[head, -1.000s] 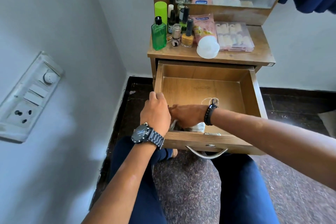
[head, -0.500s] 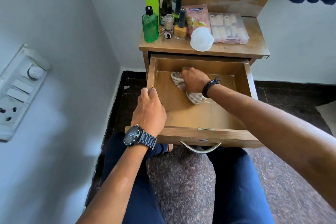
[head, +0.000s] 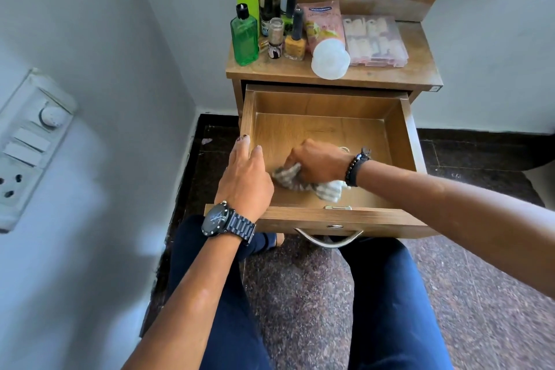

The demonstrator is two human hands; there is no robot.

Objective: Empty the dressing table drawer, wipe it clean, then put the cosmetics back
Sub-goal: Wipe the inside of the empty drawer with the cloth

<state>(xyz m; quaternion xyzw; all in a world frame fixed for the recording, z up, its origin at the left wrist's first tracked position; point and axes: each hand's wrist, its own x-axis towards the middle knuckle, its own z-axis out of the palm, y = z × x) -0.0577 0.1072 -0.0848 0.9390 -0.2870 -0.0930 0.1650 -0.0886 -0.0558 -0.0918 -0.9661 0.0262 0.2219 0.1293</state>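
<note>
Against a pale wall the dressing table (head: 330, 76) holds the cosmetics (head: 288, 30); its drawer (head: 327, 216) stands open. The right hand (head: 318, 164) bunches a soft, light cloth (head: 300, 182) on the floor, the left hand (head: 244, 179) resting open-fingered on the side wall

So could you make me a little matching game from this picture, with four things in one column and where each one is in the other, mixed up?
Things:
1. striped cloth
2. green bottle
3. left hand
4. clear nail box

Places:
A. on the tabletop, left end of the row of cosmetics
B. on the left side wall of the open drawer
C. inside the drawer, gripped by the right hand
D. on the tabletop, right of the pink tube

Pairs: 1-C, 2-A, 3-B, 4-D
</note>
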